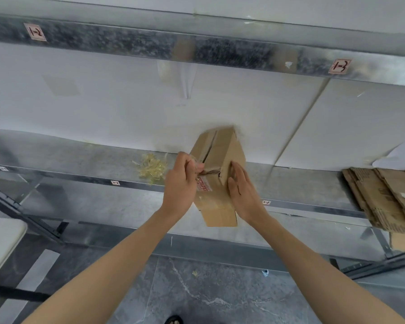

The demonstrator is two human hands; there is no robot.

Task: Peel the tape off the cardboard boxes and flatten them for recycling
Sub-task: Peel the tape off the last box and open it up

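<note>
A small brown cardboard box is held up in front of a metal shelf, tilted with its taped seam facing me. My left hand pinches a strip of clear tape at the box's near top edge. My right hand presses flat against the box's right side with straight fingers. A red-printed label shows on the near face between my hands. The box's far end is blurred.
A pile of crumpled clear tape lies on the shelf to the left of the box. Flattened cardboard is stacked at the shelf's right end. A white tabletop corner sits at the lower left. Grey tiled floor lies below.
</note>
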